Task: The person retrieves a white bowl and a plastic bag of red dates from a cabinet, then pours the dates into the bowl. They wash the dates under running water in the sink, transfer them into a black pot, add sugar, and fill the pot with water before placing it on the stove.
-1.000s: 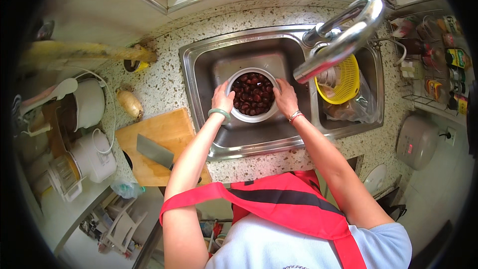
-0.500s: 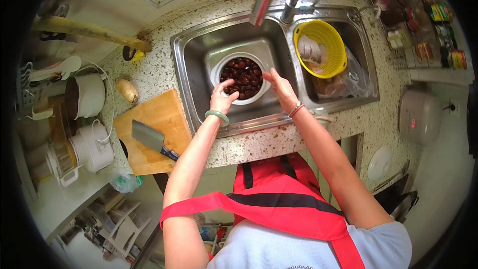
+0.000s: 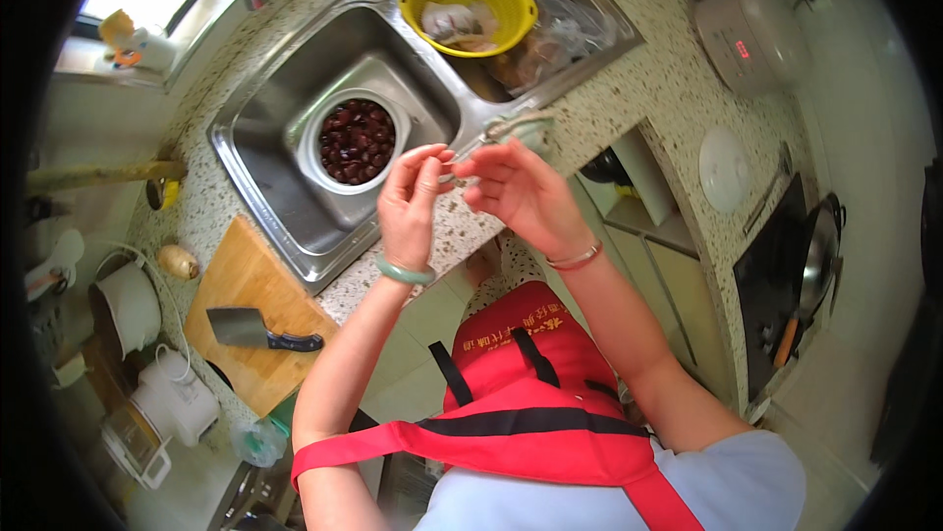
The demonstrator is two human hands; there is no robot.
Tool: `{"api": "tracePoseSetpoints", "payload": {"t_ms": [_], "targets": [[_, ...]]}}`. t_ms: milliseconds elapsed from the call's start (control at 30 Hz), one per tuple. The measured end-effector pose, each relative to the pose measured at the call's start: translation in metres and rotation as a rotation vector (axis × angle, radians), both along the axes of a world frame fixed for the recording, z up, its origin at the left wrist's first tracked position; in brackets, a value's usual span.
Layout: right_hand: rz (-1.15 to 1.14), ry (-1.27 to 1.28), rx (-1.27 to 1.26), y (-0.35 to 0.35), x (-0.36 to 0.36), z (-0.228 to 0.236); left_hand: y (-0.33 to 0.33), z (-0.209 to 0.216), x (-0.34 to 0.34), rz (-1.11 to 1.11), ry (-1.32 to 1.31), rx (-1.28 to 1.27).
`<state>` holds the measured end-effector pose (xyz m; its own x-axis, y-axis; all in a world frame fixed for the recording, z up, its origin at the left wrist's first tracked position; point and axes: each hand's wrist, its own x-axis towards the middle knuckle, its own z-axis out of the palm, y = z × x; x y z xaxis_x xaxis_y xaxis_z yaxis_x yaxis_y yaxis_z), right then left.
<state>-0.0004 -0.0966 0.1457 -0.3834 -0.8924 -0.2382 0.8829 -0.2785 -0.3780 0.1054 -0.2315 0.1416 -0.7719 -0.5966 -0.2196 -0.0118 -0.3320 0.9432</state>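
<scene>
The left hand (image 3: 407, 215) and right hand (image 3: 526, 195) are held close together above the speckled countertop (image 3: 447, 241), the right loosely spread, the left bunched with any pinch there not determinable, while the white bowl (image 3: 308, 150) of dark-red round fruit (image 3: 356, 141) sits in the larger stainless-steel sink basin (image 3: 303, 222).

**Bright red cloth apron (image 3: 496, 364) over a light-blue short-sleeved shirt (image 3: 737, 482)**

A broad black band (image 3: 540, 420) crosses the apron at six o'clock; two narrow black straps (image 3: 448, 374) lie above it, with golden lettering (image 3: 516, 327) toward the apron's twelve o'clock. White, dark-spotted legwear (image 3: 519, 264) shows beyond. A rounded pale-green bangle (image 3: 405, 271) circles the wrist of the left hand (image 3: 408, 207), a slim red bracelet (image 3: 578, 257) that of the right hand (image 3: 530, 199).
</scene>
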Motion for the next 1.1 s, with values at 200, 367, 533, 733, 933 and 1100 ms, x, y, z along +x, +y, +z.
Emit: {"api": "tracePoseSetpoints", "payload": {"t_ms": [200, 367, 533, 733, 933, 1100], "targets": [[-0.258, -0.113, 0.103, 0.127, 0.016, -0.048, 0.119, -0.027, -0.001, -0.248, -0.007, 0.029], [-0.492, -0.219, 0.413, 0.201, 0.012, -0.13, 0.201, -0.119, -0.032, -0.359, -0.198, 0.401], [-0.68, -0.245, 0.672, 0.261, -0.014, -0.259, 0.249, -0.246, -0.088, -0.477, -0.501, 0.55], [-0.771, -0.271, 0.842, 0.343, -0.066, -0.419, 0.289, -0.356, -0.142, -0.469, -0.552, 0.634], [-0.777, -0.256, 1.017, 0.39, -0.127, -0.544, 0.331, -0.463, -0.194, -0.341, -0.498, 0.727], [-0.713, -0.231, 0.957, 0.407, -0.171, -0.615, 0.35, -0.513, -0.234, -0.302, -0.468, 0.724]]}}
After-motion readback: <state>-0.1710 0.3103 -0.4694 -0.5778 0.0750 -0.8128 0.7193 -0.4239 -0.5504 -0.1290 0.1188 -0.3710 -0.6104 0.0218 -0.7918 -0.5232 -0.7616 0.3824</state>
